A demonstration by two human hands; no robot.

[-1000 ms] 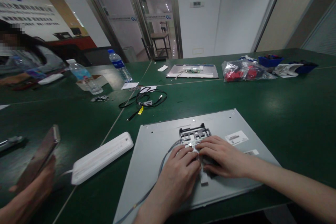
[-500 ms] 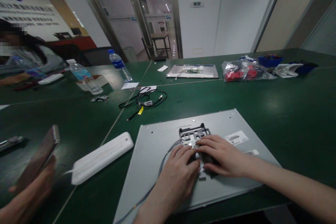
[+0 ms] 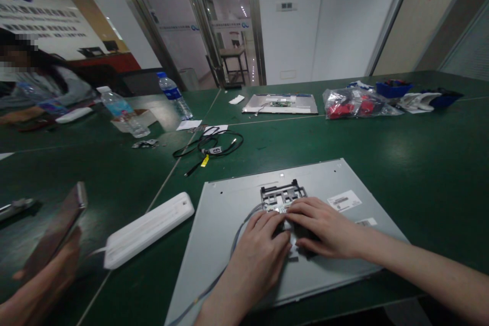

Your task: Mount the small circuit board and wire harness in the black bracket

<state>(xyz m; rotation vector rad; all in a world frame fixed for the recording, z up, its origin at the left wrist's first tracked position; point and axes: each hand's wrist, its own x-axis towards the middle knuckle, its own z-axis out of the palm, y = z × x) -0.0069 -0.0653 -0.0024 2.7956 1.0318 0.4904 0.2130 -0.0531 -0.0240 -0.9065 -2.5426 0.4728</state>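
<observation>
A grey metal panel (image 3: 229, 214), the back of a flat screen, lies on the green table in front of me. At its middle sits a black bracket (image 3: 282, 194) with a grey cable (image 3: 237, 234) running off toward the near left edge. My left hand (image 3: 260, 254) and my right hand (image 3: 324, 226) meet just below the bracket, fingers curled and pressed down on a small dark part that they mostly hide. A white label (image 3: 344, 200) lies on the panel to the right of my hands.
A white oblong unit (image 3: 148, 229) lies left of the panel. Black cables (image 3: 208, 147), two water bottles (image 3: 122, 112), another panel (image 3: 280, 104) and bags of parts (image 3: 355, 102) lie farther back. Another person's hand holds a phone (image 3: 57, 229) at the near left; a person sits at far left.
My fingers have drawn slightly closer together over the small part below the bracket; a small round piece seen a second ago is now covered. Nothing else moved.
</observation>
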